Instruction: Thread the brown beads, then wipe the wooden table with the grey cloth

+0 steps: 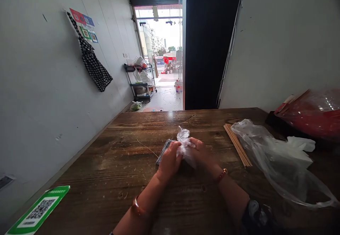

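Over the middle of the dark wooden table, a crumpled translucent plastic bag is bunched between both hands. My left hand grips its left side, fingers curled in. On its other side, my right hand has its fingers closed on the plastic, slightly smeared by motion. A folded grey cloth lies beside my left hand, partly covered by it. Whether anything is inside the bunched bag I cannot tell.
To the right lie a bundle of thin wooden sticks, a clear plastic bag and white tissue. Farther right sits a red plastic-wrapped bundle. A green QR-code card is at the left front. Beyond the table stands a cart.
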Demonstrator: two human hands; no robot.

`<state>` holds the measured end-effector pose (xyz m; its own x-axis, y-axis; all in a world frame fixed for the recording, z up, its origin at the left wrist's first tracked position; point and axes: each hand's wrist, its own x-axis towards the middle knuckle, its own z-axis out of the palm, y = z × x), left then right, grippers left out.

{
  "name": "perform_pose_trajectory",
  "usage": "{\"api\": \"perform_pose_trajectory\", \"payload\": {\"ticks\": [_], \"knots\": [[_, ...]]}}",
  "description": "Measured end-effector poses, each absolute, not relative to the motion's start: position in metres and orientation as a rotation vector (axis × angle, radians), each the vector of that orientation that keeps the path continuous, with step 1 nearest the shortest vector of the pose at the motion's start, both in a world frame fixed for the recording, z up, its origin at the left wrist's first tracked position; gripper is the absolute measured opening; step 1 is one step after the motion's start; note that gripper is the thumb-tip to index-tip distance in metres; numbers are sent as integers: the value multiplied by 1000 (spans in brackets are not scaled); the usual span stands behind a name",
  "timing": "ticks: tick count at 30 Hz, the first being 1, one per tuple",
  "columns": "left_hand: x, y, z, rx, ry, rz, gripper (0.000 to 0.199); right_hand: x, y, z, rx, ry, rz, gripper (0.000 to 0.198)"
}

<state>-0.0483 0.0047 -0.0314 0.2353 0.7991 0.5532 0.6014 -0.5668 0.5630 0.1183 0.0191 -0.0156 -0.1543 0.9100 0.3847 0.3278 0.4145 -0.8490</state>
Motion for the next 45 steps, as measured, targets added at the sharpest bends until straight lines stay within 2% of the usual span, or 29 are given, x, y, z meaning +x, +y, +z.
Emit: {"api": "perform_pose_trajectory", "payload": {"ticks": [2,4,8,11,15,17,21,26,30,34,38,45], "knots": [[-52,6,-29,2171,1383,1378,49,119,19,-14,-1053,-1814,763,13],[-54,6,-26,2164,1362,1390,50,119,17,-13,-1026,-1942,711,10],[-55,7,-21,2204,1231,1175,21,117,16,-17,-993,-2083,559,16],[-53,8,-20,2051,1253,1152,14,118,18,-21,-1005,-1987,508,16],[-53,7,-19,1707,1108,1172,13,124,22,-17,-1069,-1776,391,51],[-54,8,-19,1448,1067,1284,13,128,21,-10,-1090,-1664,320,61],[-60,16,-18,915,1075,1606,17,132,11,9,-1045,-1458,190,50],[-75,29,-22,614,1097,1810,24,118,-8,11,-934,-1524,125,44],[-79,29,-23,541,1088,1856,33,101,-20,-2,-825,-1851,145,56],[-67,18,-20,766,1003,1664,28,93,-19,-12,-823,-2120,49,75],[-55,7,-16,1246,913,1320,15,96,-9,-16,-912,-2053,173,82],[-59,0,-15,1608,726,944,20,105,-2,-7,-905,-2003,828,72]]}}
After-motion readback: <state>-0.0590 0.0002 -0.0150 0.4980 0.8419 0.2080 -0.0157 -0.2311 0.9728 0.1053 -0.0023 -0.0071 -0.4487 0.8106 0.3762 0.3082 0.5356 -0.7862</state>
